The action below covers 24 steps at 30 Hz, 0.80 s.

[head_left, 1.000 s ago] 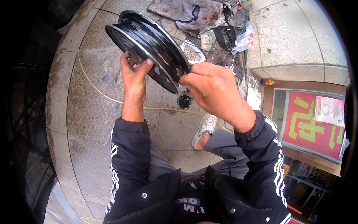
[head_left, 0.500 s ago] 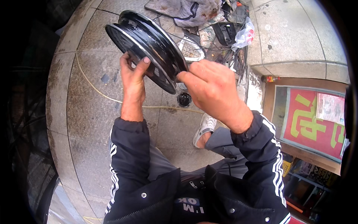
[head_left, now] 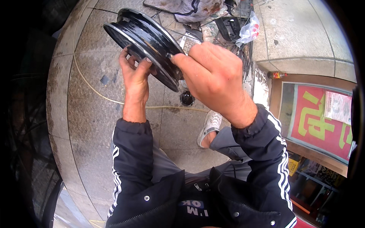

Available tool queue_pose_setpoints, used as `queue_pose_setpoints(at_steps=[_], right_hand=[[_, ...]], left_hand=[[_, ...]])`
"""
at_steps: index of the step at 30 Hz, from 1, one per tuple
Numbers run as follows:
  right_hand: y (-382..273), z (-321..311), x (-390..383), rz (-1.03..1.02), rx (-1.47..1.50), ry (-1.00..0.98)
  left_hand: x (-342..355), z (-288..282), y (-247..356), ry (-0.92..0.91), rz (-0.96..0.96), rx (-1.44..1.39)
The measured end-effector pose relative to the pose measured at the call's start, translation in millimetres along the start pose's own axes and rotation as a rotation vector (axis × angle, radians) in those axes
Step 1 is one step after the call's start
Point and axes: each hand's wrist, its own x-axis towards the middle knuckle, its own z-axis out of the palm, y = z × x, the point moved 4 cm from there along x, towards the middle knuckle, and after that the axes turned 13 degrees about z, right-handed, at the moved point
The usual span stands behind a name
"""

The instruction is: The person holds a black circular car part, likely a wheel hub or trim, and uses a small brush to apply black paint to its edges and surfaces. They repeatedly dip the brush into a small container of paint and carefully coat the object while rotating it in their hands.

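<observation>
A black wheel rim with a pale metal edge is held up, tilted, above the paving. My left hand grips its lower edge, thumb on the near side and the fingers partly hidden by the rim. At the right side of the rim, my right hand is closed, fingers pinched together, at the glossy black channel. A small dark tip shows by its fingertips; the rest of what it may hold is hidden. Below the rim, a small round pot of black liquid stands on the ground.
A thin yellowish hose curves across the paving slabs. Grey cloth, cables and a clear plastic bag lie at the far side. A wooden-framed red sign stands on the right, near my shoe.
My right hand has moved up and left along the rim's channel. The rim has shifted slightly up and left with my left hand, which keeps its grip.
</observation>
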Motion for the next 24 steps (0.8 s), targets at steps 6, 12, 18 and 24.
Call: queue_pose_setpoints(at_steps=[6,12,18,24], right_hand=[[8.4,-11.4,-57.3,0.232,0.075,-0.263],[58.6,64.8,-232.8,1.19,0.378,-0.385],[89.3,206.5,-430.3,1.837,0.286,-0.314],[109.7,241.2,-415.9,1.764,-0.012,-0.281]], left_hand=[[2.9,-4.7,-1.5,-0.014,-0.003,0.076],[17.2,-31.2,-1.6,-0.044,0.077,0.0],[23.8,-50.4,-1.4,0.013,0.085,-0.177],[1.5,-86.7,8.8,0.239,-0.043,-0.031]])
